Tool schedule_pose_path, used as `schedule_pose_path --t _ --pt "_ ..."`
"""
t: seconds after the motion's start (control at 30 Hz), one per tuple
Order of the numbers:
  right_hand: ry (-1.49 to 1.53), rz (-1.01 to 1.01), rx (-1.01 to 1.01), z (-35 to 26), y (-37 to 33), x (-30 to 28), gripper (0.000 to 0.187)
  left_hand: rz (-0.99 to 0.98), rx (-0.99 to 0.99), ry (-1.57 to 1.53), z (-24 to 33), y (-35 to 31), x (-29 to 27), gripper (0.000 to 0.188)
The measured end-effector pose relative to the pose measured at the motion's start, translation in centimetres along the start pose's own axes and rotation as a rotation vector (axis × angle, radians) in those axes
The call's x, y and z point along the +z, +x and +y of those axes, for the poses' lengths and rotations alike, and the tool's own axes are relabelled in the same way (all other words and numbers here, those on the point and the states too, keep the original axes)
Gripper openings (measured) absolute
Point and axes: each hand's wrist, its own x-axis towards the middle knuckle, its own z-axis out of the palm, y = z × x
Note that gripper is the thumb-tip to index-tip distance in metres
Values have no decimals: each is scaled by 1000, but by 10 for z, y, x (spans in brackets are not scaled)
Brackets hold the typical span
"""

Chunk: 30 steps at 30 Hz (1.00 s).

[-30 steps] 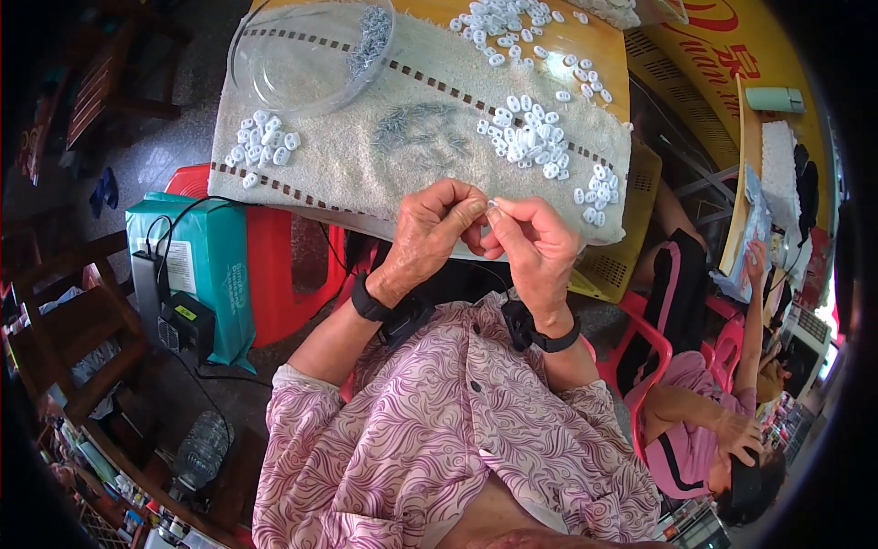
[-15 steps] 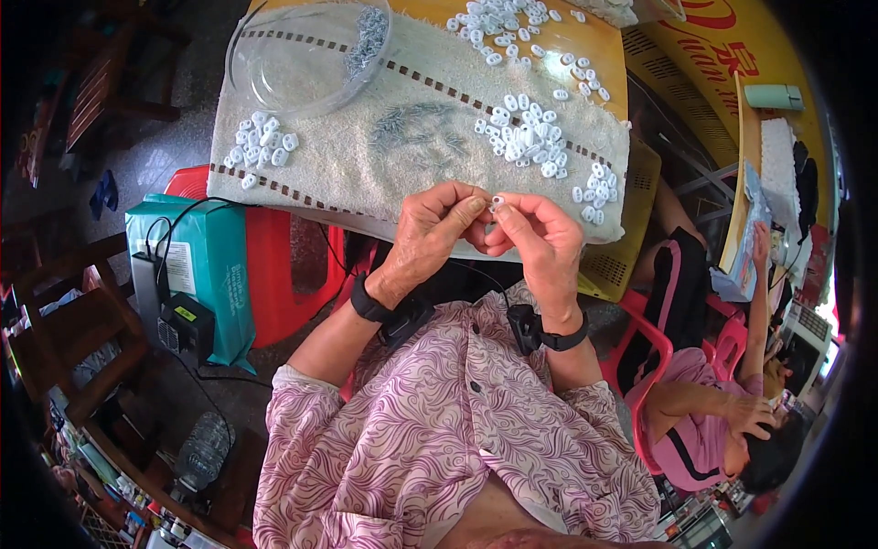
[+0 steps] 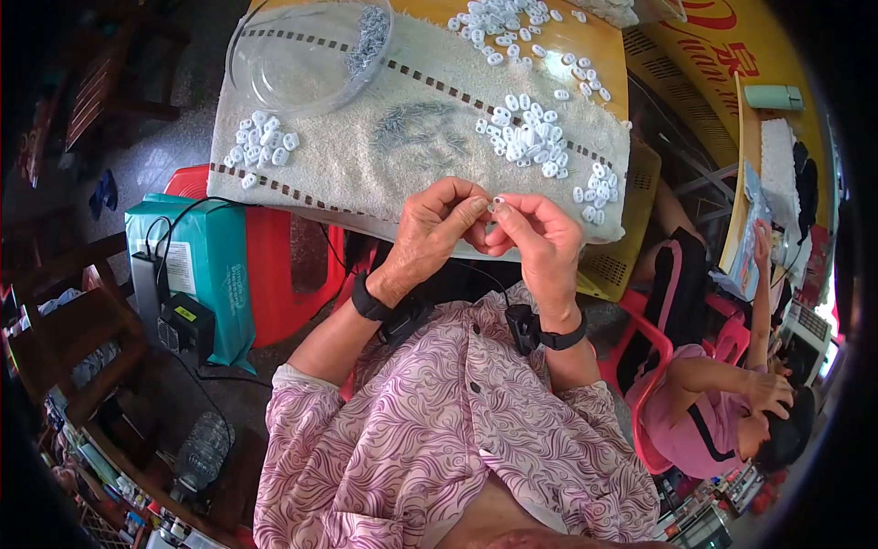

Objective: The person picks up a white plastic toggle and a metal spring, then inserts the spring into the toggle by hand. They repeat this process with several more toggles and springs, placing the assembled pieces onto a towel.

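At the near edge of the towel-covered table [image 3: 329, 174], my two hands meet fingertip to fingertip. My right hand [image 3: 546, 240] pinches a small white oval plastic piece [image 3: 497, 200] between thumb and fingers. My left hand [image 3: 430, 233] is closed in a pinch against it; what its fingertips hold is hidden. Just beyond my hands lies a loose patch of tiny grey metal pins [image 3: 412, 123]. To the right of it is a heap of white two-holed oval pieces [image 3: 529, 139], with a smaller group [image 3: 599, 190] nearer. Another small pile [image 3: 263, 142] sits at the left.
A clear round tray [image 3: 283, 87] with more grey pins [image 3: 369, 41] stands at the far left of the table. More white pieces [image 3: 498, 18] lie on bare wood at the back. A red chair [image 3: 274, 274] with a teal bag [image 3: 219, 302] is at left; a seated person [image 3: 695, 412] is at right.
My hands stay almost in place, with the white piece shifting very slightly between the fingertips. The seated person's head and arm have moved a little.
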Motion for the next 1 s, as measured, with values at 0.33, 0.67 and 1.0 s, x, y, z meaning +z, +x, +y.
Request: schedule_pose_path --t 0.33,0.67,1.0 --pt "-4 30 -40 -1 -5 7 13 36 86 143 6 -3 4 13" --pt "-148 15 -221 0 -10 13 11 43 162 206 10 -8 4 11" --pt "-54 7 -35 -12 -11 8 15 14 41 -27 9 -9 5 15"
